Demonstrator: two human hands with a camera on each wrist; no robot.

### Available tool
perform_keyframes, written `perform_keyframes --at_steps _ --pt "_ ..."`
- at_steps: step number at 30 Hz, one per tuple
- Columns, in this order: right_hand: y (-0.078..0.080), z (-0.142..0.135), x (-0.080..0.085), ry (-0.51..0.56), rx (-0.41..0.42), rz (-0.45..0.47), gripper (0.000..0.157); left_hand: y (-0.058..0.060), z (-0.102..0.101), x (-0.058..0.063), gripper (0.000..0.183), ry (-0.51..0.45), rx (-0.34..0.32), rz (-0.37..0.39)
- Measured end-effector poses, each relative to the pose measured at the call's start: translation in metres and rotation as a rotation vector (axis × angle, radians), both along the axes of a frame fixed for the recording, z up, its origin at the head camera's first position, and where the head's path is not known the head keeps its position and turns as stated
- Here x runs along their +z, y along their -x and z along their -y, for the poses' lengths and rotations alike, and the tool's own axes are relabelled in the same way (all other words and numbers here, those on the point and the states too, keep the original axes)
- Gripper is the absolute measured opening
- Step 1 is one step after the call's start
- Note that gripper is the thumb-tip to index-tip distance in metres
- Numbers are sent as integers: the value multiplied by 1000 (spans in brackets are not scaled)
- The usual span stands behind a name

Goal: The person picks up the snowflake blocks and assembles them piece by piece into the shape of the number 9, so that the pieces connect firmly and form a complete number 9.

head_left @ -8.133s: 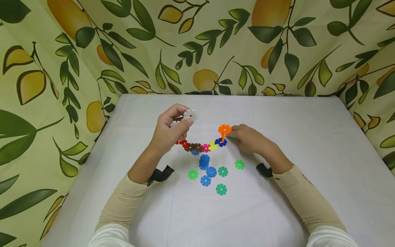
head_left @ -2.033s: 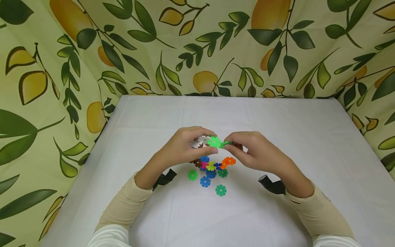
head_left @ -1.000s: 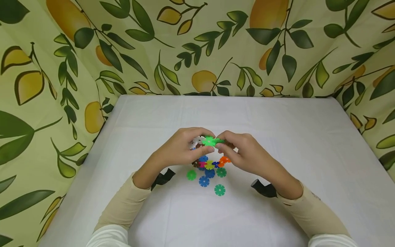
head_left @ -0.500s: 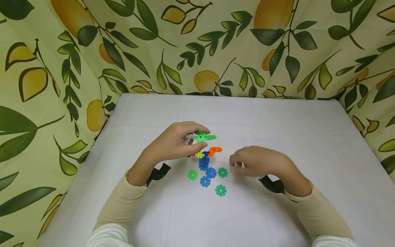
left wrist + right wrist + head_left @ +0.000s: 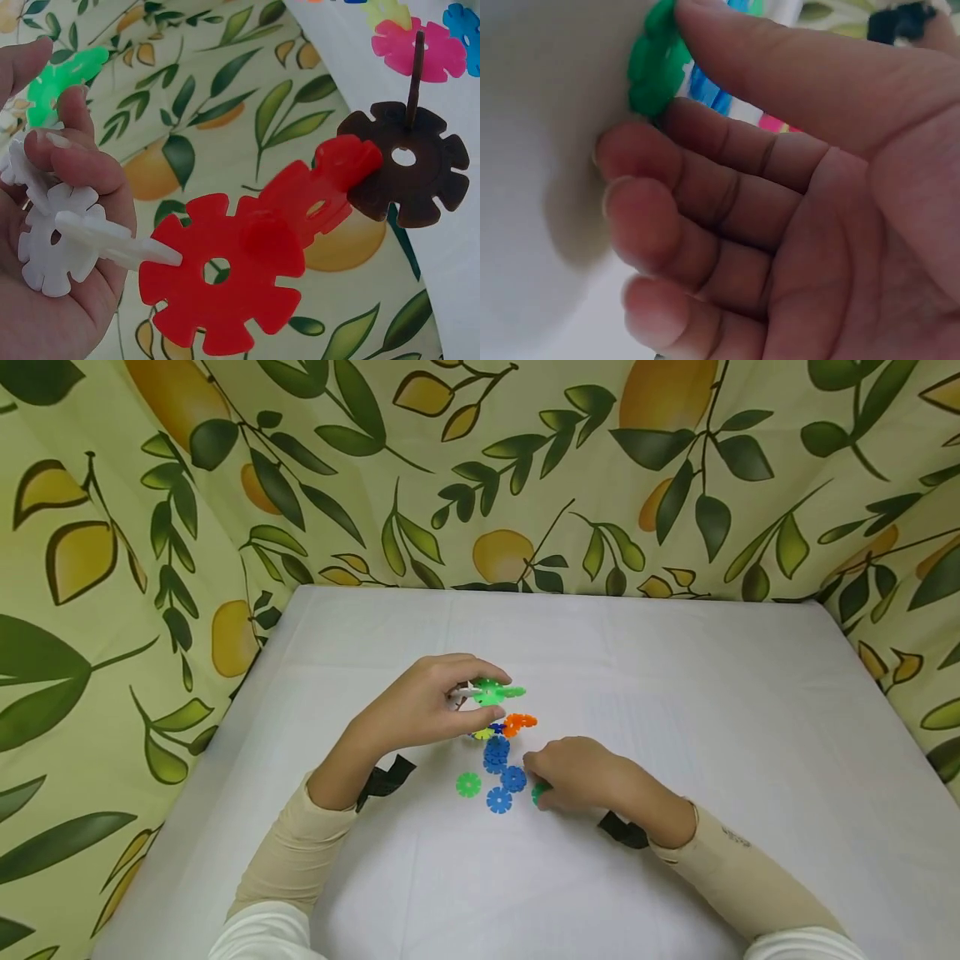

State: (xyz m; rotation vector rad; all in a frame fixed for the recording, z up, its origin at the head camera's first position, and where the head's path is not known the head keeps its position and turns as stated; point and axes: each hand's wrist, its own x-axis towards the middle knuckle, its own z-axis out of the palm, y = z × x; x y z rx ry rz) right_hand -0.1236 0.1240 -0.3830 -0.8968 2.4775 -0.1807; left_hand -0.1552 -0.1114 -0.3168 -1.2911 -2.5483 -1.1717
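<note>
My left hand [image 5: 420, 702] holds a chain of slotted plastic snowflake discs above the table. Light green discs [image 5: 489, 692] stand by its thumb and index finger; in the left wrist view, white discs [image 5: 58, 240] lie against the palm. From there the chain runs through red discs [image 5: 221, 274] and brown discs [image 5: 405, 165] to pink, and in the head view it ends in orange discs [image 5: 519, 723]. My right hand [image 5: 581, 772], low over the table, pinches a dark green disc [image 5: 660, 60] between thumb and index finger; its other fingers curl with nothing in them. In the head view this hand mostly hides the disc.
Loose blue discs [image 5: 498, 800], some stacked, lie between the hands, with a single light green disc [image 5: 468, 785] to their left. Black straps [image 5: 386, 779] hang at both wrists. Patterned cloth [image 5: 360, 468] rises behind the white table [image 5: 675, 652].
Light green discs now sit at the chain's near end in my left hand, which moved slightly left. My right hand left the chain, came down towards me and took a dark green disc.
</note>
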Motion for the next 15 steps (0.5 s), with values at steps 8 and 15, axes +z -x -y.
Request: perform_keyframes --at_steps 8,15 --pt "15 -9 -3 157 66 -60 20 0 0 1 32 7 3 2" --pt "-9 17 -9 274 224 -99 46 1 1 0 31 -29 -18 -19"
